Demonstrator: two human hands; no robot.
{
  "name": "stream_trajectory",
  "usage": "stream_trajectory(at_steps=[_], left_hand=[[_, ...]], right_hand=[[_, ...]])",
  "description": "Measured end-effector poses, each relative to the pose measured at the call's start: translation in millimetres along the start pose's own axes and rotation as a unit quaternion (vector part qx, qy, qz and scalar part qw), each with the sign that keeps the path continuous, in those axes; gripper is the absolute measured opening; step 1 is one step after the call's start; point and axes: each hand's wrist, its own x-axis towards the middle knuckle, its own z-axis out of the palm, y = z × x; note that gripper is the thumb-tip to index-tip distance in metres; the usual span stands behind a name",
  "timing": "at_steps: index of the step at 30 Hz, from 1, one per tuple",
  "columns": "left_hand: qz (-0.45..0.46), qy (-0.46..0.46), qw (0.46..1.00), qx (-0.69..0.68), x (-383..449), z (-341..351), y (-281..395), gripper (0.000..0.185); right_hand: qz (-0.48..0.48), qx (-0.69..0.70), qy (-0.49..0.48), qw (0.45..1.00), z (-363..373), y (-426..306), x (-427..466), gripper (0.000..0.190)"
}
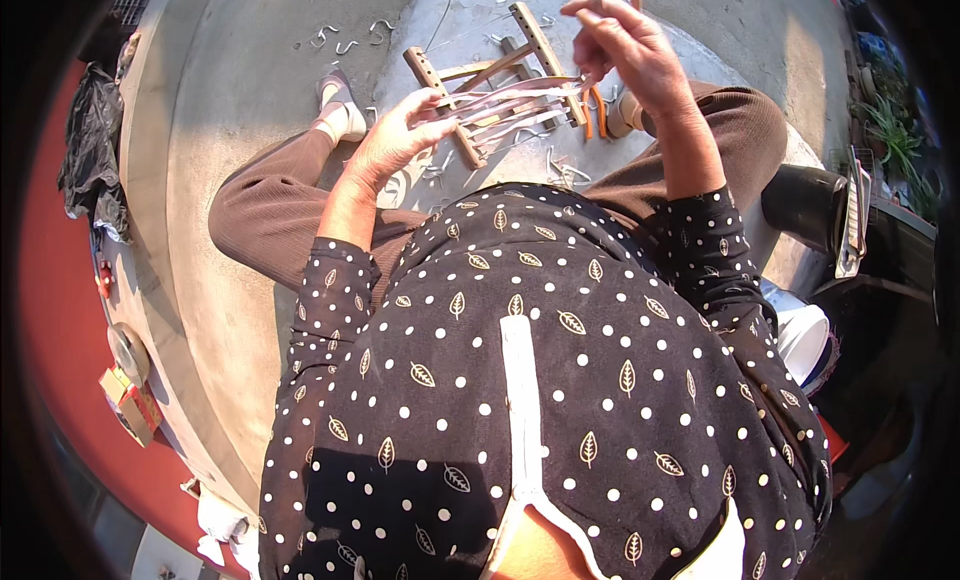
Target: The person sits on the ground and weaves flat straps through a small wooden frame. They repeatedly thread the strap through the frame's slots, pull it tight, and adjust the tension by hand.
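Observation:
A wooden frame point(491, 73) with drilled side bars stands on the ground between my legs. Pale strips point(517, 92) run across its near part, from one bar to the other. My left hand point(409, 129) is at the left bar, its thumb and fingers around the strips' left ends. Raised above the right bar, my right hand point(626, 51) has bent fingers pinching the end of a strip; a loop of similar strip shows at its top. Orange-handled pliers point(596, 111) lie beside the right bar, near my foot.
Bent metal hooks point(346, 47) lie scattered on the concrete beyond my left foot, and more metal pieces point(566, 171) lie close to my lap. A black bucket point(804, 205) is right of my knee, with a white container point(802, 343) behind it. Potted plants point(892, 129) line the right side.

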Motion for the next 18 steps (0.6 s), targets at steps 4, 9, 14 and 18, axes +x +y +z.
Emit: stream_trajectory(at_steps=[4,9,14,18], left_hand=[[0.028,-0.117,0.908,-0.402,11,38,35,0.045],[0.096,0.035,0.951,-0.293,-1,20,59,0.027],[0.013,-0.059,0.994,-0.093,-38,39,87,0.013],[0.055,0.026,0.998,0.018,-57,10,58,0.013]], right_hand=[[-0.235,-0.220,-0.206,0.924,92,49,-25,0.017],[0.093,-0.221,-0.385,0.891,84,56,-15,0.031],[0.115,0.511,-0.294,0.800,82,63,-8,0.061],[0.049,0.580,-0.071,0.810,47,45,22,0.031]])
